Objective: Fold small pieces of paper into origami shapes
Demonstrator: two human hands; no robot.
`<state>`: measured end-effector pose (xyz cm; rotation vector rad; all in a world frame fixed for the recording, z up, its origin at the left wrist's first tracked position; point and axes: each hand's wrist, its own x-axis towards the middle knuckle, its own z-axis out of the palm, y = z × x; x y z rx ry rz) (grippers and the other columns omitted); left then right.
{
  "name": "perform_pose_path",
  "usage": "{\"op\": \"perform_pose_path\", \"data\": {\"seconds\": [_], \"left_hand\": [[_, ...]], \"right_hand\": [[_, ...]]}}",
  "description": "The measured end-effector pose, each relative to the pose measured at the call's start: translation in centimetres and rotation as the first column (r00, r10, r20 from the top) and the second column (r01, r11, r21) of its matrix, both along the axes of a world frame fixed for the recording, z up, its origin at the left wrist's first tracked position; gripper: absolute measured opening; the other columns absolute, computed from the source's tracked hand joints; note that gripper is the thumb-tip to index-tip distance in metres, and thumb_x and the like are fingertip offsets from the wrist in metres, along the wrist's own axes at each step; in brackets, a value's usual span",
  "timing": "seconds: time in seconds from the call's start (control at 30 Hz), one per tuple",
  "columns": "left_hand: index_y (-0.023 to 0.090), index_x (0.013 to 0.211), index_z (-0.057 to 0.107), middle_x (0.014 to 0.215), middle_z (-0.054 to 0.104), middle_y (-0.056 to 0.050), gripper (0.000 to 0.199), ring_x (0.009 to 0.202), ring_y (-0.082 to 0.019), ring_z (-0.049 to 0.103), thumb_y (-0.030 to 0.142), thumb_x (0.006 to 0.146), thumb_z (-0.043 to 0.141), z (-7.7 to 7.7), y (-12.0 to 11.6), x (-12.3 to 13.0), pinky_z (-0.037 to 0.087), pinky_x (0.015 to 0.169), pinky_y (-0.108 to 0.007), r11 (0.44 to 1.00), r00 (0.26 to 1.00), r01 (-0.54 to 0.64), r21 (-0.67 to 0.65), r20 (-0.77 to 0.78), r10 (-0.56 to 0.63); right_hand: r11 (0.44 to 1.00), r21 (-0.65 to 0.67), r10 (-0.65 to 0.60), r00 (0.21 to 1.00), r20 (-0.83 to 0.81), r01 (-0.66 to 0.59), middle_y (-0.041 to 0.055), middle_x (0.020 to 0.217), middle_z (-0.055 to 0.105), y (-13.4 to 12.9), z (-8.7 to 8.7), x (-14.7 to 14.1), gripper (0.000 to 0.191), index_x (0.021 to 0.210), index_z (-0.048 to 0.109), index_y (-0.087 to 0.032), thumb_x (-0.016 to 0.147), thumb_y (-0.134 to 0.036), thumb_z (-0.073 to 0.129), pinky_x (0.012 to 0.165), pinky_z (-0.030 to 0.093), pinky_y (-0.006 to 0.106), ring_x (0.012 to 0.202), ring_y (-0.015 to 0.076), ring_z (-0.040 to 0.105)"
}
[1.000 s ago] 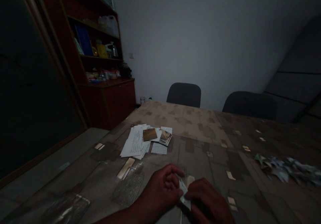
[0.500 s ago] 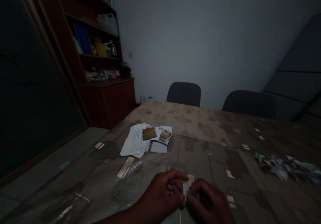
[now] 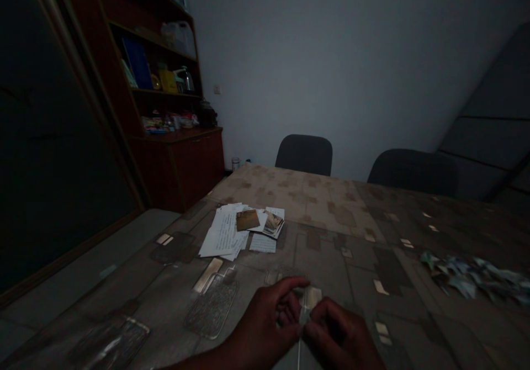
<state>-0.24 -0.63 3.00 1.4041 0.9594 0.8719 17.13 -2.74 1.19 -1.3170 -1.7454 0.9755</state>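
Low in the view, both hands meet over the table around a small pale piece of folded paper (image 3: 305,315). My left hand (image 3: 273,317) is closed on the paper's left side, its index finger stretched over the top and the other fingers curled. My right hand (image 3: 342,331) pinches the paper from the right between thumb and curled index finger. The fingers partly hide the paper, and the dim light blurs its folds. To the right lies a heap of crumpled or folded paper pieces (image 3: 476,276), apart from both hands.
Printed sheets (image 3: 221,234) lie on the patterned table cover (image 3: 331,243), with a brown picture card (image 3: 247,220) and several other cards on top. Two dark chairs (image 3: 304,154) stand behind the table's far edge. A wooden shelf cabinet (image 3: 182,160) is at the left.
The right hand has shifted slightly left, closer to the left hand. The paper between the fingers shows smaller and lower than before. The sheets and the heap have not moved.
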Motion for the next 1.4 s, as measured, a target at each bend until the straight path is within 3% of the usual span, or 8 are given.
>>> {"op": "perform_pose_path", "data": {"seconds": [0.2,0.33,0.5,0.77,1.07,1.2,1.3,1.4], "left_hand": [[0.012,0.111,0.058,0.070,0.059,0.004,0.052,0.058,-0.011,0.055,0.006,0.060,0.065,-0.3,0.2,0.4,0.044,0.057,-0.025,0.986,0.989,-0.049,-0.160,0.132,0.070],[0.012,0.109,0.058,0.067,0.059,0.005,0.050,0.053,-0.011,0.057,0.006,0.060,0.064,0.3,-0.1,0.6,0.045,0.055,-0.026,0.983,0.987,-0.049,-0.179,0.142,0.075],[0.014,0.108,0.059,0.068,0.060,0.005,0.048,0.055,-0.009,0.055,0.001,0.062,0.059,1.1,-0.4,0.3,0.042,0.054,-0.022,0.991,0.990,-0.090,-0.097,0.103,0.100],[0.019,0.108,0.058,0.071,0.066,0.001,0.043,0.063,-0.013,0.062,0.003,0.069,0.059,0.5,-0.9,-0.1,0.048,0.062,-0.024,0.963,0.993,-0.117,0.244,0.059,0.106],[0.021,0.108,0.061,0.074,0.070,-0.001,0.040,0.067,-0.015,0.065,0.007,0.070,0.063,0.0,-0.7,-0.5,0.050,0.064,-0.024,0.948,0.994,-0.095,0.302,0.089,0.071],[0.023,0.100,0.067,0.077,0.072,-0.001,0.033,0.069,-0.016,0.066,0.008,0.071,0.066,0.3,-1.2,-0.8,0.051,0.068,-0.026,0.905,0.986,-0.158,0.396,0.017,0.165],[0.023,0.097,0.068,0.075,0.072,-0.001,0.031,0.066,-0.016,0.066,0.008,0.070,0.068,0.7,-1.6,-0.8,0.050,0.067,-0.025,0.890,0.980,-0.176,0.421,-0.011,0.199],[0.021,0.099,0.065,0.072,0.070,-0.001,0.031,0.063,-0.015,0.064,0.010,0.070,0.067,0.7,-1.5,-0.8,0.049,0.062,-0.024,0.928,0.991,-0.126,0.350,0.005,0.133]], "right_hand": [[0.998,-0.054,0.002,0.996,-0.091,-0.007,-0.0046,0.062,0.042,0.0,0.0,0.4,0.033,0.070,0.047,-0.020,0.087,-0.048,0.049,0.054,0.032,0.023,0.058,0.0140,0.041],[0.994,-0.104,0.000,0.987,-0.159,-0.017,-0.0046,0.062,0.042,-0.2,-0.1,0.3,0.038,0.070,0.047,-0.020,0.086,-0.054,0.050,0.054,0.033,0.023,0.057,0.0136,0.040],[0.996,-0.067,-0.068,0.980,-0.189,0.057,-0.0042,0.059,0.047,-0.6,-0.4,-0.3,0.039,0.066,0.050,-0.020,0.085,-0.054,0.053,0.052,0.033,0.022,0.055,0.0130,0.042],[0.983,0.155,-0.078,0.985,-0.154,0.102,-0.0020,0.062,0.058,-0.9,-1.3,-0.2,0.035,0.071,0.057,-0.022,0.090,-0.050,0.049,0.055,0.039,0.023,0.056,0.0148,0.053],[0.921,0.372,-0.094,0.992,-0.081,0.118,-0.0032,0.062,0.057,-1.2,-0.8,-0.2,0.032,0.070,0.058,-0.024,0.092,-0.047,0.054,0.054,0.039,0.022,0.055,0.0143,0.056],[0.898,0.425,-0.096,0.993,-0.067,0.115,-0.0026,0.065,0.059,-1.2,-0.5,-0.1,0.023,0.074,0.058,-0.025,0.091,-0.041,0.059,0.055,0.041,0.023,0.057,0.0152,0.058],[0.905,0.420,-0.049,0.997,-0.057,0.068,-0.0018,0.067,0.060,-1.2,-0.3,-0.1,0.018,0.078,0.058,-0.025,0.092,-0.036,0.057,0.057,0.043,0.023,0.060,0.0155,0.059],[0.926,0.379,0.010,1.000,-0.016,-0.003,-0.0018,0.069,0.060,-1.2,-0.2,0.1,0.012,0.081,0.060,-0.024,0.091,-0.030,0.056,0.056,0.044,0.022,0.061,0.0150,0.060]]}}
